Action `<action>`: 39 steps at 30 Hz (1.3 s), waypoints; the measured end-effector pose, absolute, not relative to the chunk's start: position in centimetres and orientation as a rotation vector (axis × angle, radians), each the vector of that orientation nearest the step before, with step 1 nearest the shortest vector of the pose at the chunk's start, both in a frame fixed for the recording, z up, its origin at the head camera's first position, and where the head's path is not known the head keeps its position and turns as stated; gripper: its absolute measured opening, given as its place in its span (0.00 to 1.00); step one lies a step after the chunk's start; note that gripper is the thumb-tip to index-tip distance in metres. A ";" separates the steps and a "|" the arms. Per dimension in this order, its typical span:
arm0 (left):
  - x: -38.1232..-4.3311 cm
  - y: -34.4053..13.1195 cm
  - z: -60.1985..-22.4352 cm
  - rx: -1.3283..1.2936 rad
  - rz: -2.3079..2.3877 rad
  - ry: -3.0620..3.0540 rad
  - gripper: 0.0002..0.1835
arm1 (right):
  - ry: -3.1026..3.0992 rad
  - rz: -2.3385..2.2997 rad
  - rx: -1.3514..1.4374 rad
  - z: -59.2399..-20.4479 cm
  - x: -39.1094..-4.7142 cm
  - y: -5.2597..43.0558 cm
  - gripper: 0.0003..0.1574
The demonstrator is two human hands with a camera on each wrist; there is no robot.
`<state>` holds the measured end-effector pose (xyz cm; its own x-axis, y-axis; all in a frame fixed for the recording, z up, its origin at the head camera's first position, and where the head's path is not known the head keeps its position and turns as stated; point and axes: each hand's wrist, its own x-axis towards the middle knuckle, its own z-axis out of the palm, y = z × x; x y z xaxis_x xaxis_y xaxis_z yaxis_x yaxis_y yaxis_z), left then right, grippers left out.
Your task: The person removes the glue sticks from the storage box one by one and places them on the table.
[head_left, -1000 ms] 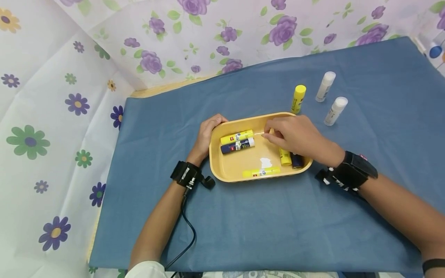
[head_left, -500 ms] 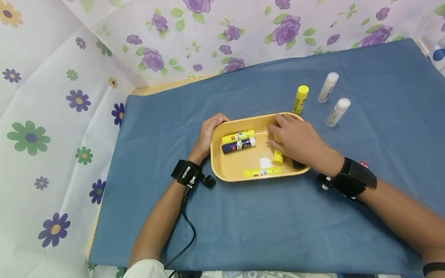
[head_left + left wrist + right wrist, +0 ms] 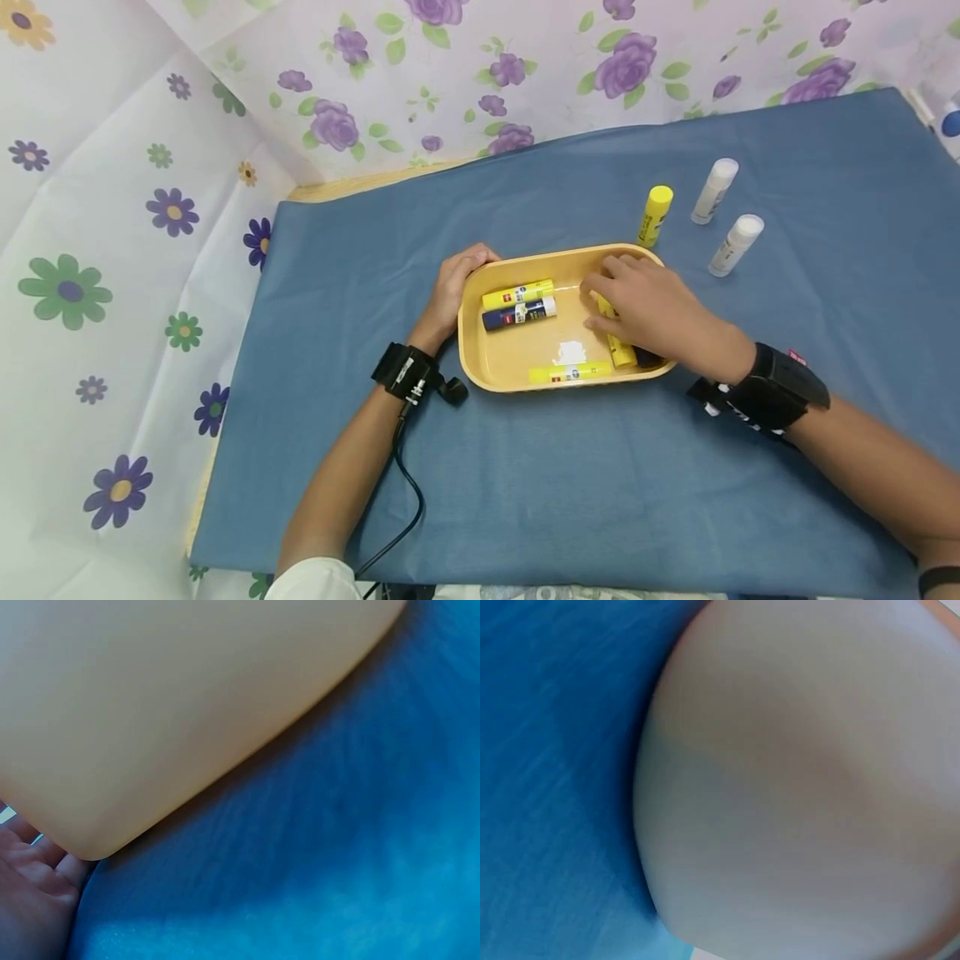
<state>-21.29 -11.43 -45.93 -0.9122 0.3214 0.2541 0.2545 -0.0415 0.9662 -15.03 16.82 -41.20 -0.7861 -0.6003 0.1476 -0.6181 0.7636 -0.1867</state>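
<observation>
A shallow yellow plastic box (image 3: 510, 377) sits on the blue cloth, with several glue sticks lying in it. My left hand (image 3: 450, 287) holds the box at its left end, fingers bent round the far corner; the left wrist view shows part of the palm (image 3: 34, 892) by the outer wall. Inside the right end, my right hand (image 3: 652, 304) grips a yellow glue stick (image 3: 619, 352), partly hidden under the fingers. A dark glue stick (image 3: 647, 358) lies beside it, mostly covered. To the left lie a yellow glue stick (image 3: 517, 294) and a navy glue stick (image 3: 519, 313).
Another yellow glue stick (image 3: 570, 372) lies along the box's near wall. Beyond the box's right end stand a yellow glue stick (image 3: 656, 217) and two white glue sticks (image 3: 715, 192). Flowered sheets (image 3: 450, 75) rise behind and left of the table. A cable (image 3: 408, 483) trails from the left wrist.
My right hand has come down onto the yellow glue stick at the box's right end. That stick shifted left, then back right beside the dark one. My left hand stays on the box.
</observation>
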 end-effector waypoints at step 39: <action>-21.1 -11.4 -45.8 0.632 2.132 2.132 0.25 | -3.013 0.312 0.954 -39.6 -13.8 17.0 0.26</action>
